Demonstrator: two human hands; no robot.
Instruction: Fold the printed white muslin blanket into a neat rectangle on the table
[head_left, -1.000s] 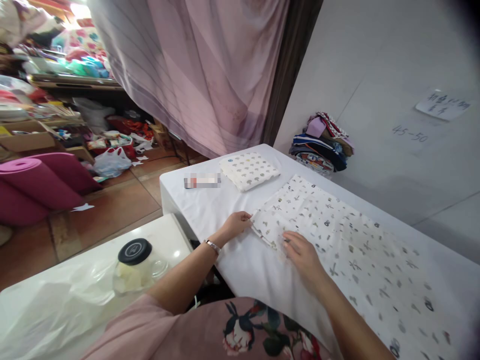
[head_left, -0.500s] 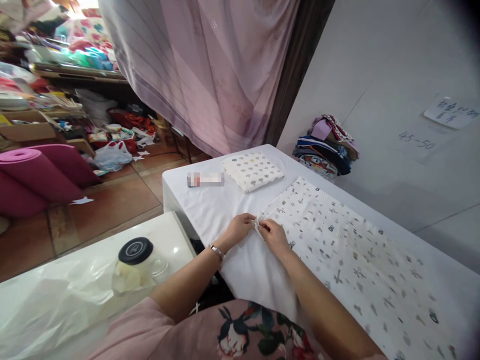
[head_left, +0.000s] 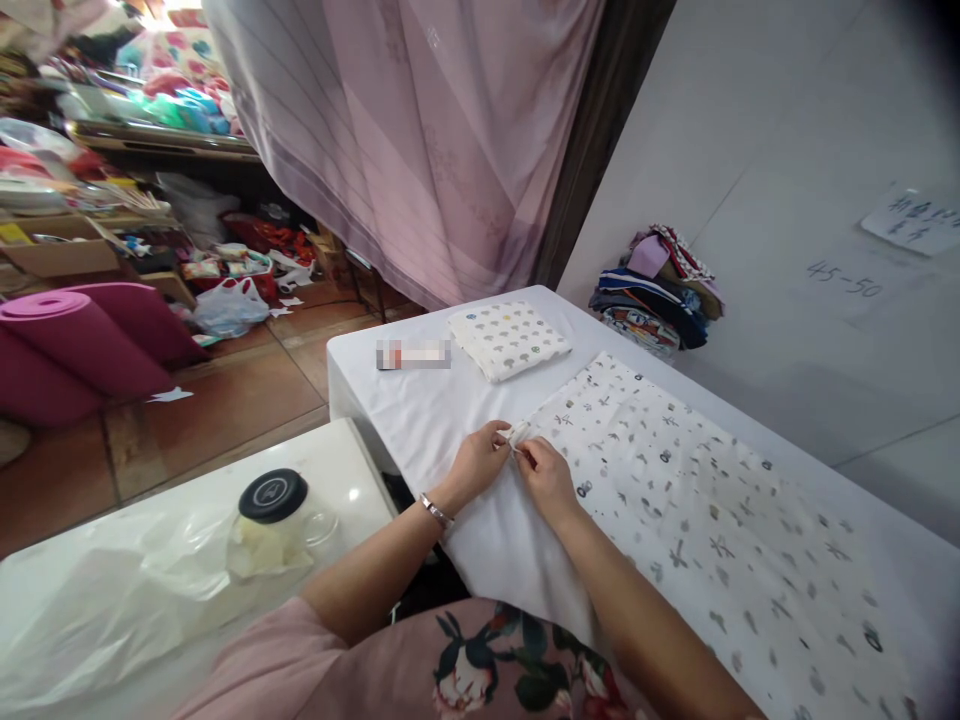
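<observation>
A white printed cloth [head_left: 697, 500] with small grey and black motifs lies spread over the white-covered table [head_left: 420, 410]. Both hands meet at the cloth's near left corner. My left hand [head_left: 480, 460] pinches that corner, and a bracelet shows on its wrist. My right hand [head_left: 544, 478] pinches the same corner from the right, fingers closed on the fabric edge. A second cloth [head_left: 508, 338], white with grey prints, lies folded into a square farther back on the table.
A small flat blurred item [head_left: 414, 354] lies beside the folded cloth. A pile of dark folded fabrics [head_left: 654, 290] sits against the wall. At my left stands a white surface with plastic sheeting and a black-lidded jar [head_left: 271, 515]. Pink rolls [head_left: 82, 345] lie on the floor.
My right hand left the flat of the cloth and moved left to join my left hand at the corner, where both now pinch the fabric.
</observation>
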